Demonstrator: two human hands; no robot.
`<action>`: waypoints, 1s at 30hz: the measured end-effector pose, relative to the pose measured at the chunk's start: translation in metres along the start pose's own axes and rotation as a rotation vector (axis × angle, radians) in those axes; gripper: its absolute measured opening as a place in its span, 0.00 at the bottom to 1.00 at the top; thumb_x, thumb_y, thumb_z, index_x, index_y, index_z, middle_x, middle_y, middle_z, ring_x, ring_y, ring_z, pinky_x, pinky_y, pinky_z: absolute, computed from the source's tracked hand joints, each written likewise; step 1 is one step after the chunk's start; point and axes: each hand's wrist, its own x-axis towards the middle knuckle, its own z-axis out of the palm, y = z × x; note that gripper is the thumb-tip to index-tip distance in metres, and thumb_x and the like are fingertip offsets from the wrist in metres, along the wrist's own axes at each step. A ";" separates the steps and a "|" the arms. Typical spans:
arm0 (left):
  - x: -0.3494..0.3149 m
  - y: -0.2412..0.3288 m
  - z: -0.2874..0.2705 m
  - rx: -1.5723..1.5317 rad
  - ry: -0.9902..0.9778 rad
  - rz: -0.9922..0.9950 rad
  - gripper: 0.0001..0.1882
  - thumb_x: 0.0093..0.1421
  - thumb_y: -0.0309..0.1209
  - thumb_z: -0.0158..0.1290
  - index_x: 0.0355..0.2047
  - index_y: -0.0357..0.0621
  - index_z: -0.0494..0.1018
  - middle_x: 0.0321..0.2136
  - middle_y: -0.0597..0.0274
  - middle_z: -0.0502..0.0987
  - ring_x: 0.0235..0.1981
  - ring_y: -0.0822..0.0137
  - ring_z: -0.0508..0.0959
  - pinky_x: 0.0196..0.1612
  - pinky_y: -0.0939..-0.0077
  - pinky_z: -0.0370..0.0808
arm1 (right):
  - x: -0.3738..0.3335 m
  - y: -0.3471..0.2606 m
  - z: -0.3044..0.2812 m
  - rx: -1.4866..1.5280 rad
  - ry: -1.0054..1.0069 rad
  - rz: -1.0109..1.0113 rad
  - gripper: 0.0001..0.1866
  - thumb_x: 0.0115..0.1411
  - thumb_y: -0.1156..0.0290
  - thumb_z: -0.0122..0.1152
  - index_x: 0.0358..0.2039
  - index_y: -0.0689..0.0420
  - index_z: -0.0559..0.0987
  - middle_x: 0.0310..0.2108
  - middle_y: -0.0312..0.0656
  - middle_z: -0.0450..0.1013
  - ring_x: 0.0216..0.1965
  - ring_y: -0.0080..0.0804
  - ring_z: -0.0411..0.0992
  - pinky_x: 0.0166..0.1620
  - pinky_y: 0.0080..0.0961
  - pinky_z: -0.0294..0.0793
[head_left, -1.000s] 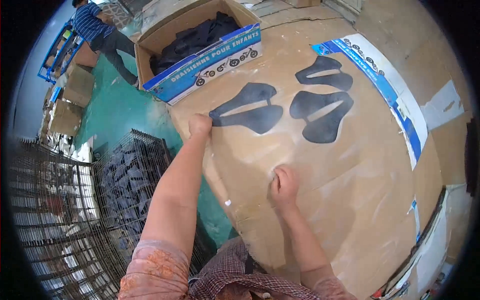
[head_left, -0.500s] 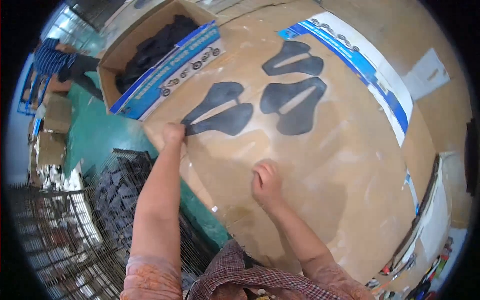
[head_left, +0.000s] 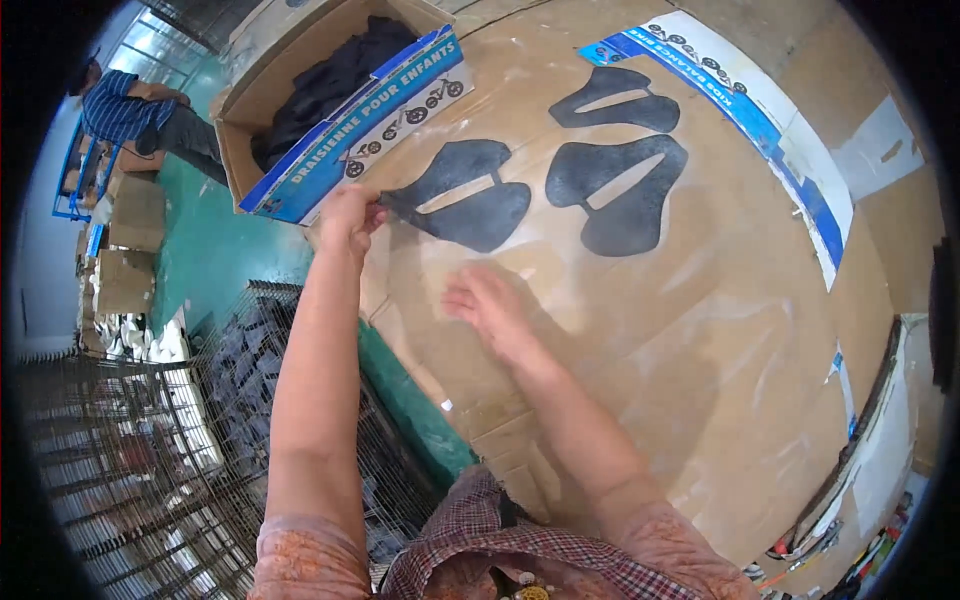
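Note:
Three flat black pieces with slots cut through their middles lie on a cardboard-covered work surface (head_left: 640,330). At the left end of the nearest-left black piece (head_left: 490,218), my left hand (head_left: 348,218) is closed, pinching its narrow tip between thumb and fingers. To the right are a second black piece (head_left: 628,228) and, farther off, a third black piece (head_left: 645,113); neither is touched. My right hand (head_left: 485,305) hovers empty over the cardboard, nearer to me than the left piece, fingers loosely bent and apart.
An open carton (head_left: 300,200) of dark material stands beyond my left hand. Below left is a wire mesh basket (head_left: 160,440) beside a heap of dark grey pieces (head_left: 245,365). A person in a striped top (head_left: 115,105) is at far left. A printed cardboard strip (head_left: 770,140) borders the right.
My right hand has moved left and its curled fingers have loosened. My left hand, still on the tip, has moved away from me, and that end of the piece has swung with it.

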 end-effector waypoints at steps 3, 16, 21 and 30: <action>-0.013 0.024 0.008 -0.095 -0.034 0.010 0.04 0.46 0.18 0.45 0.24 0.40 0.64 0.17 0.60 0.67 0.16 0.69 0.68 0.17 0.80 0.67 | 0.023 0.008 0.013 0.316 -0.035 0.011 0.31 0.53 0.55 0.50 0.47 0.66 0.56 0.43 0.49 0.60 0.39 0.35 0.66 0.41 0.27 0.68; -0.023 0.063 0.005 -0.241 -0.116 -0.026 0.02 0.48 0.18 0.43 0.23 0.36 0.64 0.19 0.57 0.67 0.19 0.67 0.69 0.22 0.79 0.72 | 0.064 -0.048 0.022 0.739 0.228 -0.367 0.19 0.52 0.60 0.52 0.37 0.63 0.66 0.33 0.44 0.65 0.36 0.34 0.65 0.43 0.30 0.67; -0.022 0.078 -0.039 -0.408 -0.157 -0.056 0.03 0.49 0.18 0.44 0.25 0.36 0.64 0.21 0.57 0.67 0.21 0.67 0.69 0.23 0.77 0.72 | 0.057 -0.098 0.042 0.350 0.152 -0.381 0.05 0.50 0.78 0.49 0.30 0.58 0.67 0.27 0.41 0.67 0.26 0.28 0.68 0.24 0.23 0.72; -0.131 0.043 -0.210 -0.713 -0.010 0.030 0.07 0.49 0.19 0.47 0.31 0.34 0.67 0.23 0.59 0.67 0.22 0.68 0.68 0.26 0.75 0.71 | -0.036 -0.042 0.152 -0.121 -0.142 -0.191 0.09 0.46 0.77 0.55 0.30 0.57 0.67 0.26 0.37 0.68 0.26 0.25 0.68 0.26 0.22 0.72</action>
